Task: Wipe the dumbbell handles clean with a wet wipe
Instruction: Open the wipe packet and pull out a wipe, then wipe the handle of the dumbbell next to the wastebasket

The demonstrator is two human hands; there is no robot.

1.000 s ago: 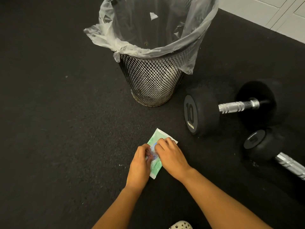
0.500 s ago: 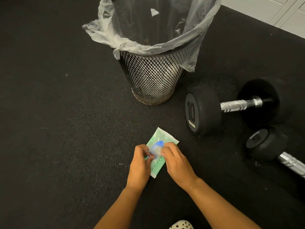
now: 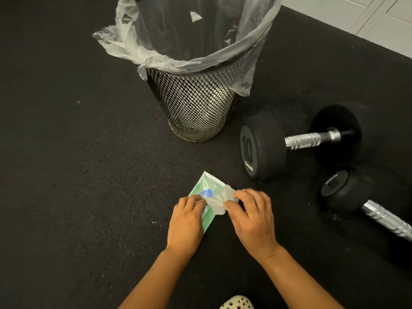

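A green wet wipe pack [image 3: 207,186] lies on the black floor in front of me. My left hand [image 3: 186,221] holds the pack down, fingers curled over its near half. My right hand [image 3: 252,217] pinches a white wipe [image 3: 219,200] that sticks out of the pack's opening toward the right. A black dumbbell marked 10 [image 3: 260,146] lies to the right, its chrome handle [image 3: 310,139] bare. A second dumbbell [image 3: 343,190] lies nearer, and its chrome handle [image 3: 388,221] runs off toward the right edge.
A black mesh waste bin [image 3: 196,108] with a clear plastic liner stands just beyond the pack. Black rubber flooring covers most of the view, with white tiles [image 3: 379,23] at the top right. The toe of a pale perforated shoe [image 3: 237,303] shows at the bottom.
The pack's flap has been peeled open and my right hand has drawn a white wipe out toward the right. My left hand stays on the pack.
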